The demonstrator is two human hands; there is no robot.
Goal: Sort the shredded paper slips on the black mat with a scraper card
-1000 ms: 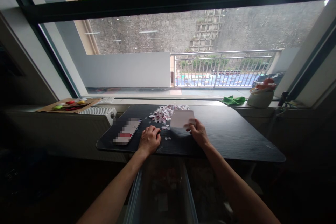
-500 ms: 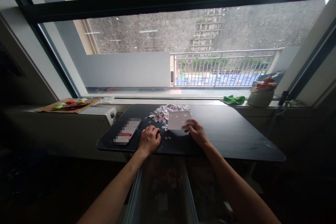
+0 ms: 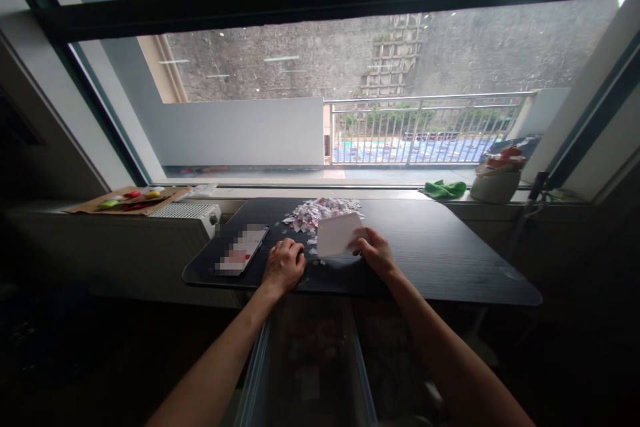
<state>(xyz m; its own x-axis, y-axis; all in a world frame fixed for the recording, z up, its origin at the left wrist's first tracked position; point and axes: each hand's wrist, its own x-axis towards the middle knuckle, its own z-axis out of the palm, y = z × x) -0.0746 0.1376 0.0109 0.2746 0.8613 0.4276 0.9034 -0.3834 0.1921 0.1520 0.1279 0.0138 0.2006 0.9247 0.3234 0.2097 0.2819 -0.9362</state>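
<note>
My right hand (image 3: 376, 251) grips a thin white card or board (image 3: 339, 234) by its right edge, thumb and fingers closed on it. The card is held tilted above the table, in front of a heap of small paper scraps (image 3: 325, 212), and hides part of it. My left hand (image 3: 285, 262) rests on the dark table (image 3: 430, 247) near its front edge, fingers curled in; whatever they may hold is hidden. A few loose scraps (image 3: 319, 262) lie between my hands. Left of my left hand lies a phone (image 3: 243, 250) with a blurred-out screen.
Below the table's front edge stands a clear plastic bin (image 3: 363, 360) with dim contents. A radiator (image 3: 185, 213) adjoins the table at left, with cardboard (image 3: 85, 205) bearing coloured items beside it. A green cloth (image 3: 444, 190) and white bucket (image 3: 495, 185) sit on the sill.
The card in my right hand has tilted and come slightly down and nearer. Small pale pieces seen on its face before no longer show. My left hand has stayed in place.
</note>
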